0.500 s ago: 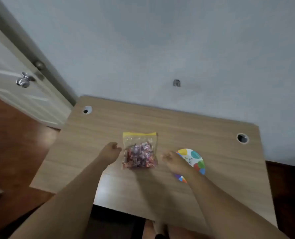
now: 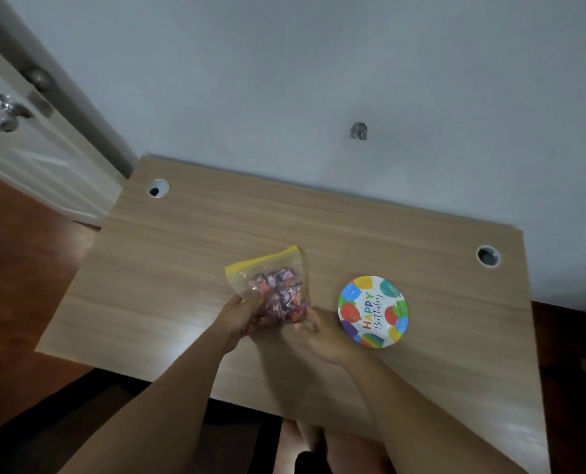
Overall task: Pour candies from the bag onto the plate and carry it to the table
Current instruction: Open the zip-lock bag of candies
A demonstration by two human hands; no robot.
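Observation:
A clear zip bag of candies (image 2: pixel 278 289) with a yellow seal strip is lifted and tilted over the wooden desk (image 2: pixel 189 254). My left hand (image 2: pixel 240 318) grips its lower left corner. My right hand (image 2: pixel 319 333) holds its lower right corner. The wrapped candies are pink, red and purple and sit bunched in the bag's lower half. To the right, flat on the desk and apart from my hands, lies a round paper plate (image 2: pixel 373 311) printed with balloons and "Happy Birthday". Nothing is on the plate.
The desk stands against a grey wall and has a cable hole at the back left (image 2: pixel 157 188) and one at the back right (image 2: pixel 488 255). A white door with a metal handle (image 2: pixel 2 114) is at the far left. Dark wooden floor surrounds the desk.
Both hands have closed on the bag's bottom corners and raised it off the desk, tilting it. My right hand has moved off the plate, which now shows fully.

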